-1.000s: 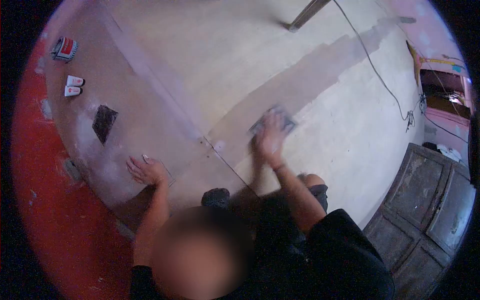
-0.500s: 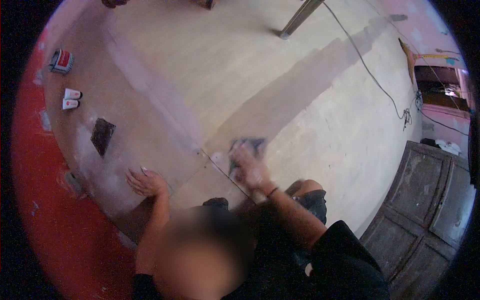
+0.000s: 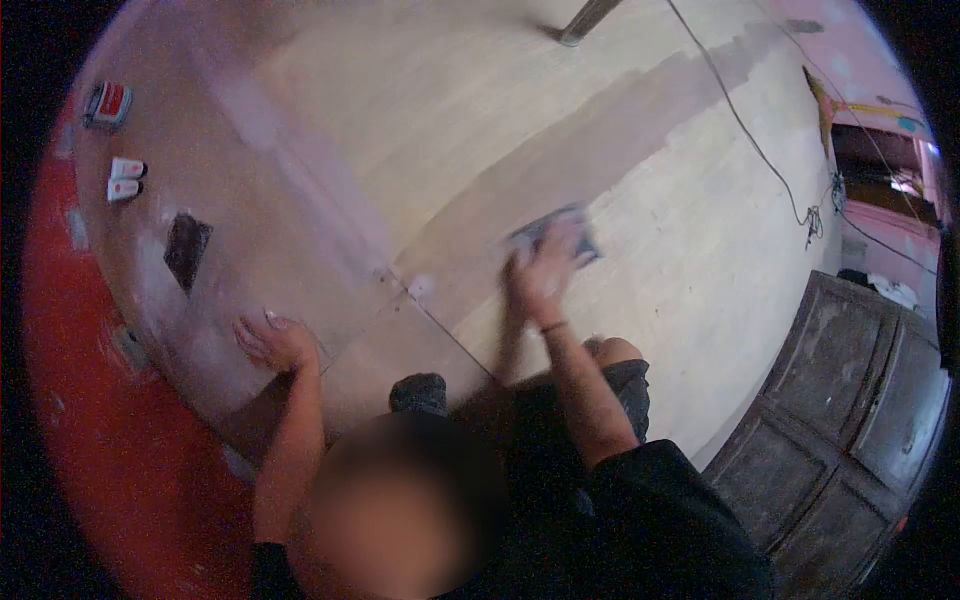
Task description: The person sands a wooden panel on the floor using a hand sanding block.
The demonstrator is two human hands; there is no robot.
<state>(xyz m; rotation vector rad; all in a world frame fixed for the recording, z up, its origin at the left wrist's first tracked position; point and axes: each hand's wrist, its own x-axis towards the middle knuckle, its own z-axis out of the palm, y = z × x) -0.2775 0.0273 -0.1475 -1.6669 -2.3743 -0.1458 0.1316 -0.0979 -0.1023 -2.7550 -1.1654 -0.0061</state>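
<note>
My right hand presses a dark sheet that looks like sandpaper against the pale floor; motion smears its fingers. The sheet sits at the edge of a long, darker mauve band. On the left, my left hand rests on the brownish part of the floor with its fingers spread, holding nothing. Beyond it lies a second dark rectangular sheet, with whitish dust around it.
Two small white tubes and a red-labelled can stand at the far left, near a red surface. A cable crosses the right side. Dark panelled wood lies to my right; a leg stands at the top.
My right hand has slid the dark sheet forward and to the right across the floor. My left hand stays spread on the floor; the view has shifted slightly.
</note>
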